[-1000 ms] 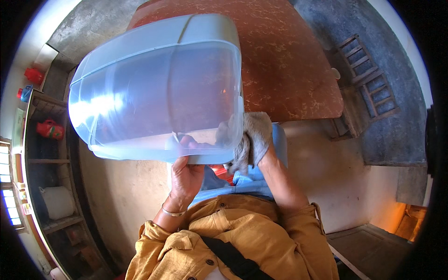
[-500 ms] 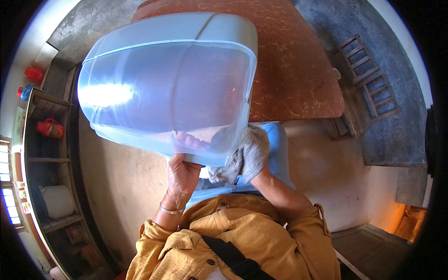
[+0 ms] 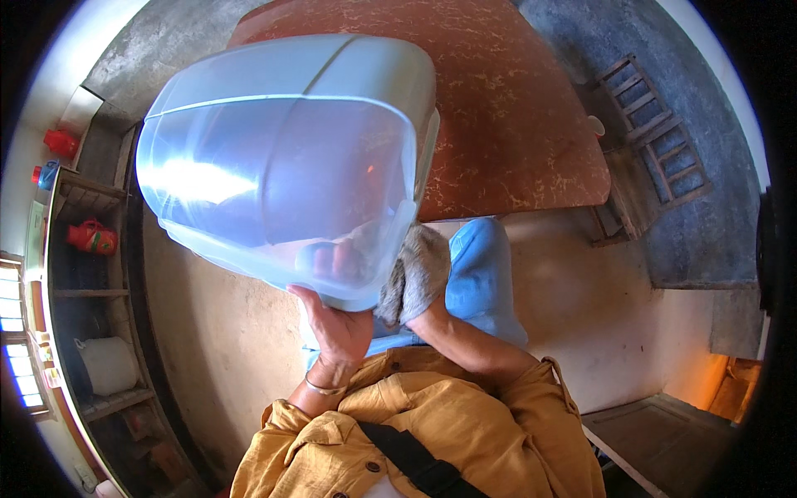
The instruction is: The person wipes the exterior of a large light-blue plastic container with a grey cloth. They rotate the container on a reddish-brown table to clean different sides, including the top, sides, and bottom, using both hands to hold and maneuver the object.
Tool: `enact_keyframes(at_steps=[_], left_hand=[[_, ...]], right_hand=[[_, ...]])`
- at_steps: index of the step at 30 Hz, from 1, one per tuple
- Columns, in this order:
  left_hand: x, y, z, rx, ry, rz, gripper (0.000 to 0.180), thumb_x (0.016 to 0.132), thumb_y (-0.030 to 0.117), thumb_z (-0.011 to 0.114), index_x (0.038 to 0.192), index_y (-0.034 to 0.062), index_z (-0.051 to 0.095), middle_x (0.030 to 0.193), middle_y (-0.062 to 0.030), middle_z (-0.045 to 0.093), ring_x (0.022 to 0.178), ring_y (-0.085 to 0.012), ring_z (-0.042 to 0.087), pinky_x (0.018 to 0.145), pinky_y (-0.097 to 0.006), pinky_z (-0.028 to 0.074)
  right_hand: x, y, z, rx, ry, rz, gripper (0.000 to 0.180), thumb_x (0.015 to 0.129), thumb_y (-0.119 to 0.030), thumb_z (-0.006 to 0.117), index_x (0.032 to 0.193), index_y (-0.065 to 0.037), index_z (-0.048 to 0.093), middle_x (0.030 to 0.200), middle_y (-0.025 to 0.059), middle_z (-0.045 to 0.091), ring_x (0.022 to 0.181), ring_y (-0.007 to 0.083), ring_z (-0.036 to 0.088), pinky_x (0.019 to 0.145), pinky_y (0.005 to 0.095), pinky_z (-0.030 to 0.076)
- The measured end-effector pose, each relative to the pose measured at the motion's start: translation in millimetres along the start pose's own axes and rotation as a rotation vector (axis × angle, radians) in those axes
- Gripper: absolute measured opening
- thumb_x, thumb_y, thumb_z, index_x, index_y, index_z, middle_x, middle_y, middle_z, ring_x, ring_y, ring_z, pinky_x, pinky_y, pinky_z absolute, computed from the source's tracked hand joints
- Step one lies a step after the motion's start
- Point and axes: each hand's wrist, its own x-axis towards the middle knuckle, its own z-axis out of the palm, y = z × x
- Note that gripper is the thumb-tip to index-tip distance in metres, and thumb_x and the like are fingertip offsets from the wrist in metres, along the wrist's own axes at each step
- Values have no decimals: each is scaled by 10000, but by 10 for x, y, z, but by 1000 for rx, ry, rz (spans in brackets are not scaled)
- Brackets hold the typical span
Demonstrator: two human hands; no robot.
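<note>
A large translucent plastic tub (image 3: pixel 224 141) is held tilted over my lap, in front of the table's near edge. My left hand (image 3: pixel 342 334) grips its near lower rim; the thumb lies outside, and blurred fingers show through the plastic. A grey cloth (image 3: pixel 425 264) covers my right hand (image 3: pixel 423 322) and presses against the tub's near right edge. The right fingers are hidden in the folds, closed around the cloth.
Beyond the tub stands a reddish-brown table (image 3: pixel 515 124). At the right is a wooden chair (image 3: pixel 656 137), with a small white cup (image 3: pixel 595 126) near the table edge. A shelf (image 3: pixel 91 292) along the left holds red containers (image 3: pixel 93 238) and a white bucket (image 3: pixel 108 365).
The tub has shifted slightly left and nearer, turning a little. My left hand has slid to the right along its rim. My right hand with the cloth has moved left.
</note>
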Motion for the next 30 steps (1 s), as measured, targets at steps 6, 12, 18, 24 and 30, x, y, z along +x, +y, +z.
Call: enact_keyframes(at_steps=[6,12,18,24,30], left_hand=[[54,189,-50,44,260,46,746,898,667,382,1402,118,329,1360,-68,428,1229,-259,443,1085,-452,343],[53,299,-143,1,211,59,721,871,655,446,1364,132,391,1129,17,527,883,-111,578,1034,-502,423],[-63,302,-56,-87,163,69,724,854,675,447,1332,133,403,1099,11,532,872,-122,577,916,-419,529],[3,322,-607,-124,-22,0,797,843,696,444,1385,120,349,1228,5,498,924,-124,561,945,-372,491],[98,386,-406,-23,-30,134,716,843,685,468,1300,134,439,1186,45,529,1070,-147,490,1015,-368,412]], right_hand=[[-127,280,-136,58,146,9,54,899,-63,562,851,-56,588,757,-2,566,702,98,555,625,248,510],[234,86,-284,216,-73,14,129,879,-194,556,897,-68,575,842,43,606,772,180,611,676,310,519],[392,42,29,142,273,198,226,928,-200,472,795,-64,593,759,0,543,689,155,542,648,303,486],[707,-296,-18,96,32,142,189,913,-146,461,835,-59,609,741,23,592,703,151,596,652,304,503],[248,297,-163,-1052,-52,-460,179,861,-203,572,771,-69,649,738,69,656,669,202,637,580,306,503]])
